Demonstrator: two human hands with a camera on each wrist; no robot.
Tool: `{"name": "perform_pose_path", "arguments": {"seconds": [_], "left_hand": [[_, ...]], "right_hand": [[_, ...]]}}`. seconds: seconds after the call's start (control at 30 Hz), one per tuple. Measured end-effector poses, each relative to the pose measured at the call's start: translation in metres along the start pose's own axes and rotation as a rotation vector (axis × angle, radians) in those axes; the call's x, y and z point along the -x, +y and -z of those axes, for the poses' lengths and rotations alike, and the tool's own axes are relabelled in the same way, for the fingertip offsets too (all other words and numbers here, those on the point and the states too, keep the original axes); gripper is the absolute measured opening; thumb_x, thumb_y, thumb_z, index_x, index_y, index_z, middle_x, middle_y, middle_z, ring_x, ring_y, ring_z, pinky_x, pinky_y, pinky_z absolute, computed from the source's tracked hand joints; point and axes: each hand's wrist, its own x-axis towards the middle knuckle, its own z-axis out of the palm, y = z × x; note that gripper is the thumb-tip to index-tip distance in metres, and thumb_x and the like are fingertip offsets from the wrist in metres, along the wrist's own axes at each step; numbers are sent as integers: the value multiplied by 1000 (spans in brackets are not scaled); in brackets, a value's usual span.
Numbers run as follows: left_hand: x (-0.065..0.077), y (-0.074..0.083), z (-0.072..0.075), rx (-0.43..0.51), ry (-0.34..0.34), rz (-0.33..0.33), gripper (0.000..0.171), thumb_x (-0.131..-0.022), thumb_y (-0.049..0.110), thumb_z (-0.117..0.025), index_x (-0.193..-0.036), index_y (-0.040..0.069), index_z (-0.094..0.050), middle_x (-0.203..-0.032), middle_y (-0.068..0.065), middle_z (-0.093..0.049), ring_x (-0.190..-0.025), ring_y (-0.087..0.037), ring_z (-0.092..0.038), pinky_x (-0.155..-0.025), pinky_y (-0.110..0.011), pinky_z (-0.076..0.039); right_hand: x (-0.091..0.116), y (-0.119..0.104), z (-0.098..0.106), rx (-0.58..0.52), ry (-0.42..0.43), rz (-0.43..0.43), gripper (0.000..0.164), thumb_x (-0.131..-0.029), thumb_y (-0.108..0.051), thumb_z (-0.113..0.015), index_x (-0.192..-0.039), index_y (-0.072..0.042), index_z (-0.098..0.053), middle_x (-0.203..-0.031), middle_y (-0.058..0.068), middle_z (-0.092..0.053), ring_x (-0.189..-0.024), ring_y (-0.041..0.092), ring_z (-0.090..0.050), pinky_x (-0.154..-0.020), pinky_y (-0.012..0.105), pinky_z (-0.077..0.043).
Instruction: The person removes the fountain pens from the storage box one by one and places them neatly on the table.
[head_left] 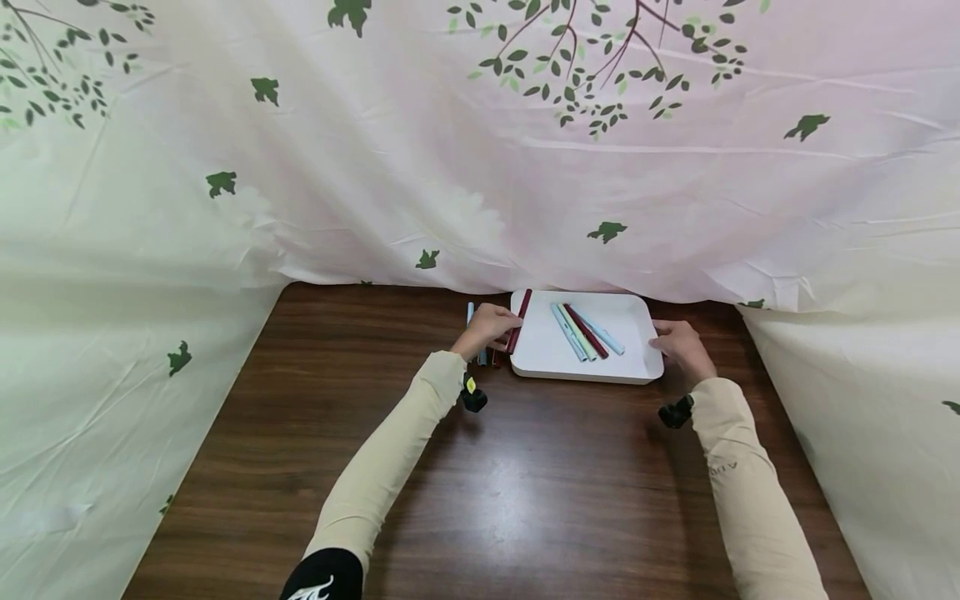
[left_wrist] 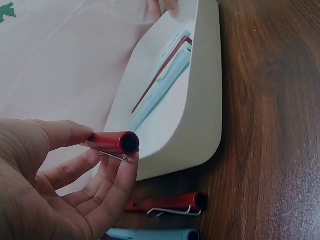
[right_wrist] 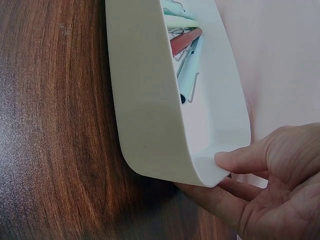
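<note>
My left hand (head_left: 487, 323) pinches a dark red pen (left_wrist: 107, 142) with a metal clip between thumb and fingers, holding it at the left rim of a white tray (head_left: 540, 357). At the opposite end, my right hand (head_left: 681, 347) grips the tray wall, thumb inside and fingers outside. Inside lie several pens: a dark red pen (head_left: 587, 332), a pale green pen (head_left: 581, 335) and light blue ones, including a light blue pen (head_left: 603, 331). Below my left hand, another red pen (left_wrist: 170, 203) and a blue pen (left_wrist: 155, 234) rest on the table.
The brown wooden table (head_left: 510, 483) runs back to a hanging cloth (head_left: 480, 183) printed with leaves and birds, close behind the tray. More cloth hangs at both sides. A dark camera (head_left: 472, 395) sits at the left wrist, and another camera (head_left: 677, 412) at the right.
</note>
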Motion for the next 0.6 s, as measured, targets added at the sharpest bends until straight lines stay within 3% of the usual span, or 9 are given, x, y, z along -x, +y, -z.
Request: {"name": "perform_pose_path", "arguments": {"seconds": [0.6], "left_hand": [[4,-14,31,30,33,42,27,-93,21,-66,-108,-1,-70,-104,-11,-61,-69,-14,-59,-78,-40,-60]], "right_hand": [[-1,-3,5,14,-28,13,56,-98,-8,-49,-150,1,-32,-149,32,-38,-121,38,-54,-75,34,-56]]}}
